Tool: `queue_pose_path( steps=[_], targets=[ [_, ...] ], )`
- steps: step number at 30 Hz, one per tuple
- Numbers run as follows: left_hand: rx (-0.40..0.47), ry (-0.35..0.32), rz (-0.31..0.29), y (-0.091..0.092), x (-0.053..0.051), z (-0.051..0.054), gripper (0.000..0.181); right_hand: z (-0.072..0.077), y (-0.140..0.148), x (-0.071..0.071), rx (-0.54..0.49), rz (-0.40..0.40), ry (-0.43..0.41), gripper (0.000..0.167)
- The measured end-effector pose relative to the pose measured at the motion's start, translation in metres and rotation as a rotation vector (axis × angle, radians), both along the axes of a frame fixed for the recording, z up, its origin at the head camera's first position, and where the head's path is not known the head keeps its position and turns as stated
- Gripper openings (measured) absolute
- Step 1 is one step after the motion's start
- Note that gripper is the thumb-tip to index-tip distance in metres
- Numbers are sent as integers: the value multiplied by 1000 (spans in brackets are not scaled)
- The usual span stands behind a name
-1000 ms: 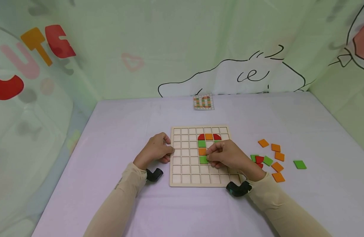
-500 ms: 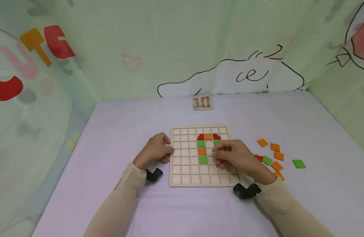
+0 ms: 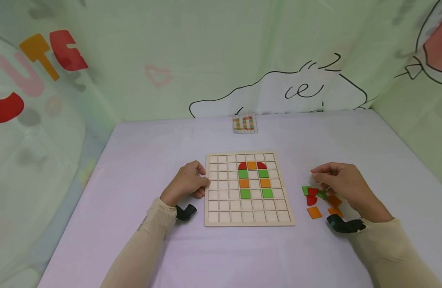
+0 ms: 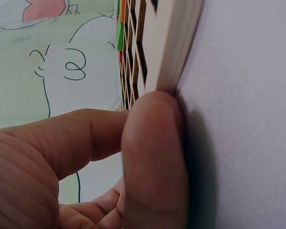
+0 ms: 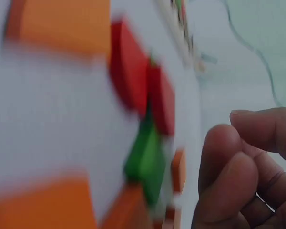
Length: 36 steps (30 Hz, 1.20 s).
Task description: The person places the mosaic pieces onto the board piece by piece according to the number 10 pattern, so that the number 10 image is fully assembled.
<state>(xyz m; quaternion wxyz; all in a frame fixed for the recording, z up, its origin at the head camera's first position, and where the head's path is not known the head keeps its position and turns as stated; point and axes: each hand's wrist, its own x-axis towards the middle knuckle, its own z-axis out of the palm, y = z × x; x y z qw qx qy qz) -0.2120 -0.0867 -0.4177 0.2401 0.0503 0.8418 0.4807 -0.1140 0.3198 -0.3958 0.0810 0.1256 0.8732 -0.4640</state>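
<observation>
Two tan sleeves (image 3: 145, 236) were nearest in my head view, each with a bare hand at its end. The left hand (image 3: 185, 181) touched the left edge of a wooden board (image 3: 214, 206), its fingers bent and a bit apart. Only the left wrist view showed me the board's thick side, with the thumb (image 4: 155, 143) right up against it. The right hand (image 3: 345, 184) was by the loose tiles (image 3: 314, 213), thumb and fingertips close together. In the head view an orange sliver (image 3: 312, 171) showed at those tips, but I could not tell if they pinched it. Only the right wrist view gave me a close, blurry look at the sides of the red pieces (image 5: 128, 67).

The board lay flat on the table (image 3: 152, 148), about square. The arch (image 3: 244, 183) of tiles on it ran long from near to far, red corners away, two legs pointing at the person. Past it lay a small card (image 3: 244, 124), before the wall cloth (image 3: 206, 48).
</observation>
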Motion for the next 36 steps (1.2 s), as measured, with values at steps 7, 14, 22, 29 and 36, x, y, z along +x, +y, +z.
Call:
queue_pose_path(
  steps=[7, 14, 22, 29, 36],
  targets=[
    [-5, -5, -1, 0, 0, 1, 25, -1, 30, -13, 45, -30, -64, 46],
    [8, -5, -5, -2, 0, -1, 24, 1, 26, -28, 114, 16, -143, 46],
    [20, 1, -8, -2, 0, -2, 24, 3, 19, -33, 243, 34, -121, 38],
    [11, 0, -7, -1, 0, -2, 24, 2, 12, -30, 294, -4, -44, 33],
    [9, -1, -2, -1, 0, -1, 24, 2, 3, -28, 91, -23, -51, 39]
  ],
)
